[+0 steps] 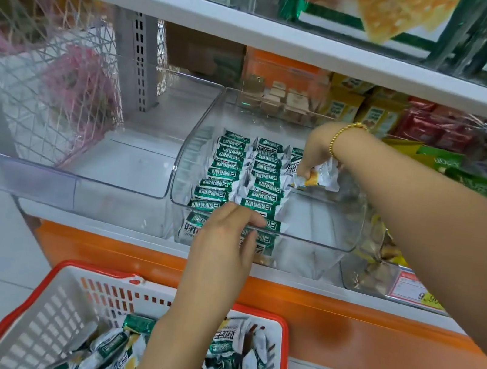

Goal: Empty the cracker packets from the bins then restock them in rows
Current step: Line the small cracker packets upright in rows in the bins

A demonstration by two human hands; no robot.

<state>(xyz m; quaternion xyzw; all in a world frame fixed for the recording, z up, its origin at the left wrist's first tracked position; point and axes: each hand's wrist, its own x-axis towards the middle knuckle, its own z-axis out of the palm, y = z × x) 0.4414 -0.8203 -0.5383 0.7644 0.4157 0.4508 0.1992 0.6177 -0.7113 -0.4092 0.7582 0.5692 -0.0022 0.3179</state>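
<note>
Green-and-white foil cracker packet, pinched by right hand, hovers right of two full packet rows; left hand rests loose-fingered on clear plastic bin.

There are two clear plastic bins and one red-rimmed white plastic basket. Green-and-white foil cracker packets fill two rows, perhaps ten in each, with a third row begun.
</note>
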